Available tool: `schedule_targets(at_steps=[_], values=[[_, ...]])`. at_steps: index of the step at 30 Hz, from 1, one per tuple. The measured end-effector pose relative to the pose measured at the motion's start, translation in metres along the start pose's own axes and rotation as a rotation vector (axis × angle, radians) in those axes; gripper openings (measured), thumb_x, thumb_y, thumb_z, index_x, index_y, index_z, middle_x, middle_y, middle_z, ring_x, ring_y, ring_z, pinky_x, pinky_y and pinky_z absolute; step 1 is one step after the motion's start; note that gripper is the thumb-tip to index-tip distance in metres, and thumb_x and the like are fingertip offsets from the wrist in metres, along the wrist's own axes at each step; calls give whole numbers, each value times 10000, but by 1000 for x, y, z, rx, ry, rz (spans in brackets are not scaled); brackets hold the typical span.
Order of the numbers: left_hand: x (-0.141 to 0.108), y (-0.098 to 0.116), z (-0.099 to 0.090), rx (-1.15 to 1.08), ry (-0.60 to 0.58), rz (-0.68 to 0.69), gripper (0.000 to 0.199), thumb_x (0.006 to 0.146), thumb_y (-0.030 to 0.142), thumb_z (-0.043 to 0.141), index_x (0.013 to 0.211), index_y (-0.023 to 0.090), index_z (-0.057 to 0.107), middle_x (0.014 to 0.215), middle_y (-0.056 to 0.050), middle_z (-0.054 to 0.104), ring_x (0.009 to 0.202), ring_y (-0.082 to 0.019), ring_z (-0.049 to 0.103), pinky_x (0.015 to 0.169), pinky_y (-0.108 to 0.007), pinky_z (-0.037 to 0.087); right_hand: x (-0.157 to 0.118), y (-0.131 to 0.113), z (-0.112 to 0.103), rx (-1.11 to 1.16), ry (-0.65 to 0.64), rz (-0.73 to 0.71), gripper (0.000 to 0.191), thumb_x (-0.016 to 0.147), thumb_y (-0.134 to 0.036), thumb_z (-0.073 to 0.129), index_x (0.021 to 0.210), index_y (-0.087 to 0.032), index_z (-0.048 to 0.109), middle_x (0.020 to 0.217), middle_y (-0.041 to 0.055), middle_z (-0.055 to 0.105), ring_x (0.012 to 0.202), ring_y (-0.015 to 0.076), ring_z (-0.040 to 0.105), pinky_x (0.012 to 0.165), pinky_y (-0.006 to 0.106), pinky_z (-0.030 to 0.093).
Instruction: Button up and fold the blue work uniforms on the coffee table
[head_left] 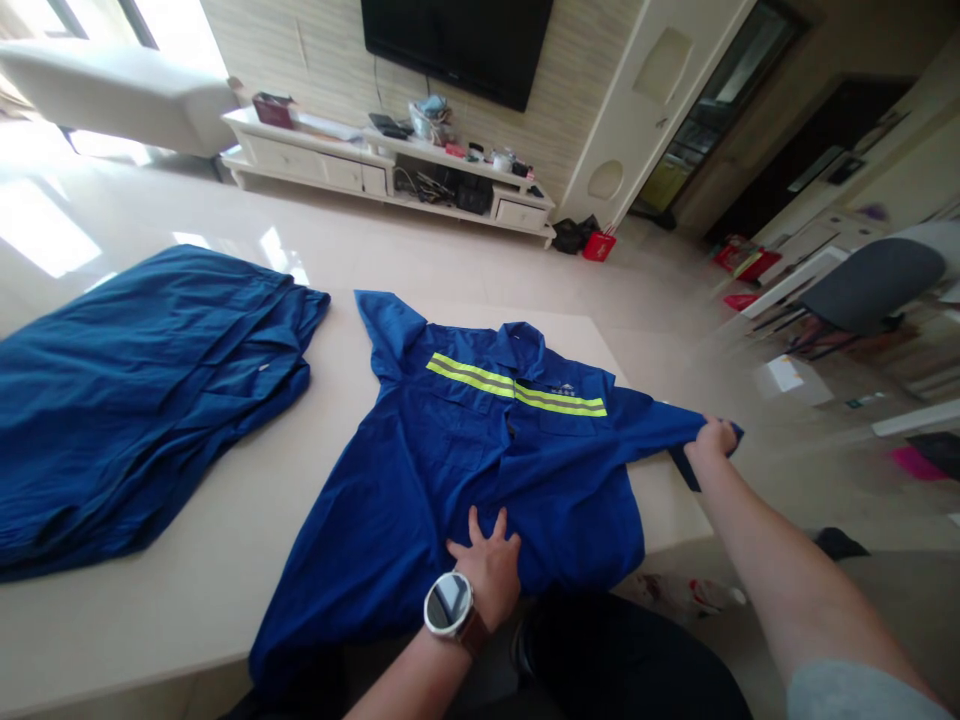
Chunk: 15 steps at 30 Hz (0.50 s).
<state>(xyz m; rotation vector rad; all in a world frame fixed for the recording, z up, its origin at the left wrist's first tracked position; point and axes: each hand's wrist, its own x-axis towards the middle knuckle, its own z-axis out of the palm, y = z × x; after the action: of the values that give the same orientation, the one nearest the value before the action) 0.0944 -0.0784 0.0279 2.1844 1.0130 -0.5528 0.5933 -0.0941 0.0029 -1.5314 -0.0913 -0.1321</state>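
Observation:
A blue work jacket point(450, 450) with a yellow-and-grey stripe across its chest lies spread on a pale table point(202, 600), its collar pointing away from me. My left hand point(489, 565), below a wristwatch, rests on the lower front of the jacket with its fingers spread. On the right, my right hand point(716, 438) is closed around the end of one sleeve, which is stretched out past the table's edge. The other sleeve lies bent at the upper left of the jacket.
Folded blue garments point(150, 400) are piled on the table's left side. Beyond the table stand a white TV cabinet point(315, 165) with small items, a red bag point(598, 246) on the floor, and a grey chair point(870, 285) at the right.

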Motion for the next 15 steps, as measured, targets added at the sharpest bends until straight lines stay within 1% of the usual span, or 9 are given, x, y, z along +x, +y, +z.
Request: schedule_targets(at_steps=[1, 3, 4, 5, 8, 10, 12, 13, 15], values=[[0, 1, 0, 0, 2, -3, 590, 884, 164, 520, 1439, 342, 612, 1729, 24, 230, 1566, -502, 133, 1055, -775, 414, -6, -13, 13, -160, -7, -159, 362, 821, -140, 595, 1176, -137, 670, 1430, 177, 581, 1324, 254, 572, 1135, 437, 475], [-1, 2, 1, 4, 6, -4, 596, 886, 158, 511, 1447, 335, 607, 1731, 21, 225, 1568, -502, 125, 1051, -773, 418, -28, -38, 42, -443, -235, -483, 607, 845, -200, 636, 1438, -95, 557, 1623, 214, 386, 1515, 284, 366, 1278, 490, 253], [-2, 3, 1, 4, 4, -3, 603, 888, 155, 507, 1457, 332, 598, 1733, 23, 217, 1569, -501, 115, 1049, -773, 420, -44, -48, 57, -468, -342, -568, 693, 829, -217, 686, 1492, -105, 521, 1651, 187, 361, 1540, 265, 329, 1299, 447, 209], [-4, 4, 1, 2, -3, -1, 612, 889, 154, 507, 1469, 331, 587, 1735, 26, 206, 1572, -500, 101, 1048, -773, 420, -63, -55, 70, -482, -461, -645, 736, 816, -225, 716, 1519, -142, 512, 1656, 141, 377, 1540, 232, 336, 1298, 386, 223], [-9, 6, 0, -12, -60, 12, 644, 879, 164, 544, 1497, 344, 555, 1742, 36, 175, 1574, -502, 60, 1054, -784, 403, -129, -54, 95, -582, -1031, -973, 679, 904, -234, 614, 1566, -176, 471, 1661, 94, 391, 1533, 227, 365, 1291, 393, 277], [-13, 8, -2, -23, -100, 17, 648, 876, 175, 569, 1498, 356, 550, 1744, 38, 164, 1575, -502, 46, 1057, -786, 396, -168, -37, 94, -677, -1471, -1041, 615, 904, -201, 586, 1517, -239, 551, 1605, 59, 486, 1472, 237, 470, 1249, 394, 375], [-16, 9, -4, -29, -110, 13, 625, 887, 179, 565, 1484, 363, 563, 1740, 36, 187, 1579, -493, 52, 1060, -779, 398, -192, -16, 81, -762, -1741, -1035, 585, 884, -176, 577, 1463, -254, 611, 1497, 65, 604, 1372, 254, 583, 1182, 415, 469], [-18, 9, -6, -33, -108, 11, 611, 895, 176, 556, 1477, 363, 571, 1735, 36, 209, 1580, -488, 57, 1062, -775, 399, -197, -7, 72, -792, -1771, -1024, 569, 885, -165, 558, 1444, -246, 628, 1456, 76, 637, 1334, 260, 616, 1156, 428, 496], [-20, 9, -7, -45, -108, 17, 599, 902, 168, 547, 1470, 356, 578, 1724, 33, 255, 1580, -486, 67, 1066, -780, 392, -194, 7, 52, -807, -1705, -1015, 556, 915, -168, 517, 1459, -228, 608, 1452, 94, 636, 1330, 262, 618, 1154, 450, 497]])
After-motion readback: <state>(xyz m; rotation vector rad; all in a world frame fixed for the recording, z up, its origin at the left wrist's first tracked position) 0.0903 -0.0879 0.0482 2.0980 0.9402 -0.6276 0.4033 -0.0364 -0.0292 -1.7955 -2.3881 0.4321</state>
